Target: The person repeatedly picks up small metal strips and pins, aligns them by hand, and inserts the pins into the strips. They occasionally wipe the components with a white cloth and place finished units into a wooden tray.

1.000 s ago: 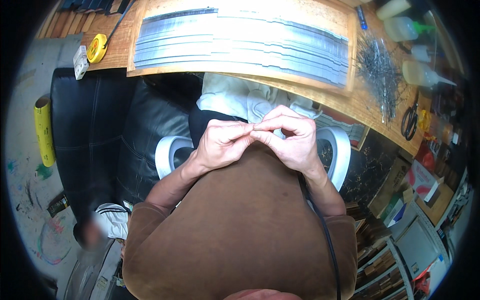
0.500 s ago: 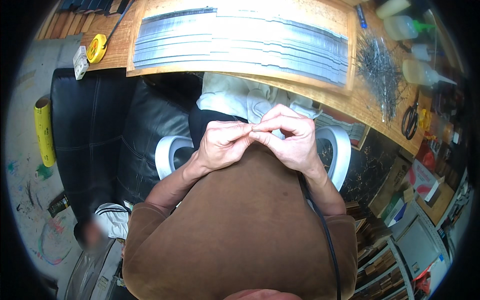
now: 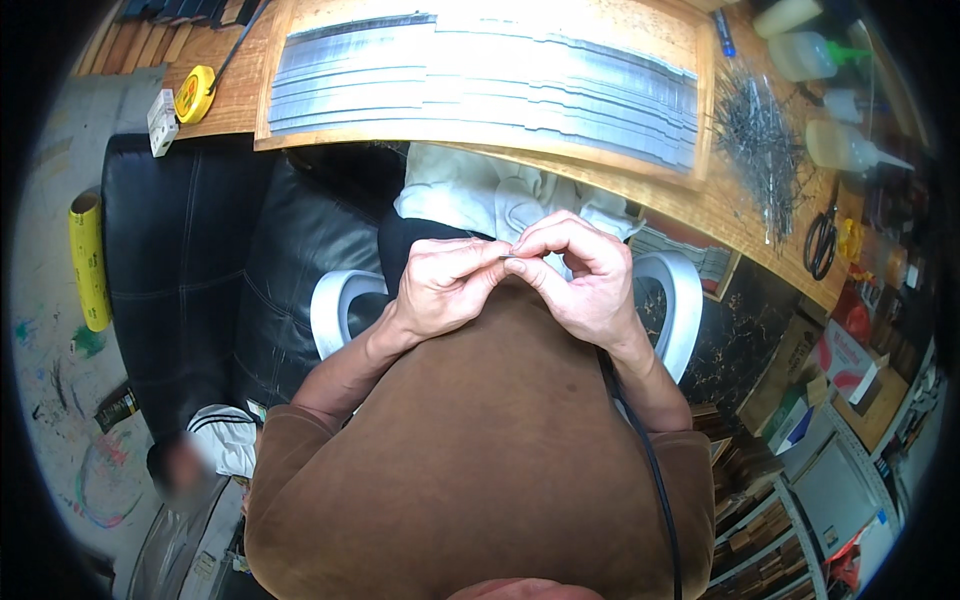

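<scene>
In front of my chest, my left hand (image 3: 446,286) and my right hand (image 3: 582,278) meet at the fingertips. Both are closed in a pinch, thumb against forefinger. A small thin dark piece (image 3: 508,258) shows between the pinched tips; most of it is hidden by the fingers, so its kind cannot be told. Beyond my hands a white cloth (image 3: 470,190) lies over my lap. On the table past it, a shallow wooden tray (image 3: 704,120) holds several rows of grey strips (image 3: 480,95).
Right of the tray lie a heap of thin dark wire-like pieces (image 3: 765,140), black-handled scissors (image 3: 822,245) and squeeze bottles (image 3: 840,145). A yellow tape measure (image 3: 195,95) sits at the table's left. Black sofa (image 3: 180,230) stands left; another person (image 3: 215,450) is lower left.
The fingertips have shifted slightly against each other, and more of the dark piece shows between them. My arms stay nearly where they were.
</scene>
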A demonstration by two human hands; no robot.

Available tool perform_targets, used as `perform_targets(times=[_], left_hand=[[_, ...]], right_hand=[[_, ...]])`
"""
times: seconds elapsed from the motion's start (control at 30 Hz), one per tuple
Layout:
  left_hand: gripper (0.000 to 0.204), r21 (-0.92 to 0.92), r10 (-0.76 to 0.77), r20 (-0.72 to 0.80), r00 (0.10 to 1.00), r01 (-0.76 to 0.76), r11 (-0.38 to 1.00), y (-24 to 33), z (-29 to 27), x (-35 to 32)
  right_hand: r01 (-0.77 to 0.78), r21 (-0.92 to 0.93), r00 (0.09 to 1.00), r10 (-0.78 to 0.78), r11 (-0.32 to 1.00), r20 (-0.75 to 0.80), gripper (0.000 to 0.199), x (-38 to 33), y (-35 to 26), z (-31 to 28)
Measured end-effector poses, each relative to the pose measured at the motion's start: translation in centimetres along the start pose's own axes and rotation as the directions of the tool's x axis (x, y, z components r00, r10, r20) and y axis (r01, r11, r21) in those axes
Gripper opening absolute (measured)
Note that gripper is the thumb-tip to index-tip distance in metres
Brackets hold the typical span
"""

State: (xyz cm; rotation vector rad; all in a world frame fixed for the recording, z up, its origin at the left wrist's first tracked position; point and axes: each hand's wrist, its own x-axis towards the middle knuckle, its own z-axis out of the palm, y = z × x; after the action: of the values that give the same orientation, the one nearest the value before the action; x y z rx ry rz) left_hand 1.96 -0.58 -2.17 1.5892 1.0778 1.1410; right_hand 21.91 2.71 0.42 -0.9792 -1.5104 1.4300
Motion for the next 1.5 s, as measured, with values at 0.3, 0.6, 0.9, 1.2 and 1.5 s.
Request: perform_targets(times=[0.3, 0.6, 0.9, 1.2, 1.5], left_hand=[[0.02, 0.0, 0.005, 0.006, 1.0, -0.005, 1.0, -0.1, 0.0, -0.1], [0.021, -0.015, -0.079, 0.007, 0.997, 0.079, 0.997, 0.5, -0.1, -0.1], [0.021, 0.0, -0.074, -0.007, 0.997, 0.074, 0.997, 0.5, -0.1, -0.1], [0.018, -0.035, -0.094, 0.005, 0.996, 0.094, 0.995, 0.8, 0.1, 0.4], [0.014, -0.085, -0.097, -0.031, 0.995, 0.094, 0.992, 0.3, 0.0, 0.3]], right_hand=[[-0.008, 0.011, 1.0, 0.008, 1.0, 0.001, 0.012, 0.0, -0.1, 0.0], [-0.035, 0.09, 0.999, 0.036, 0.995, -0.014, 0.01, -0.1, -0.2, 0.3], [0.078, -0.078, 0.997, -0.078, 0.994, -0.004, 0.009, 0.3, -0.3, 0.3], [0.049, -0.064, 0.996, -0.054, 0.997, -0.073, 0.01, 0.0, -0.5, 0.0], [-0.172, -0.59, 0.679, -0.339, 0.789, -0.651, 0.01, -0.3, -9.2, -9.8]])
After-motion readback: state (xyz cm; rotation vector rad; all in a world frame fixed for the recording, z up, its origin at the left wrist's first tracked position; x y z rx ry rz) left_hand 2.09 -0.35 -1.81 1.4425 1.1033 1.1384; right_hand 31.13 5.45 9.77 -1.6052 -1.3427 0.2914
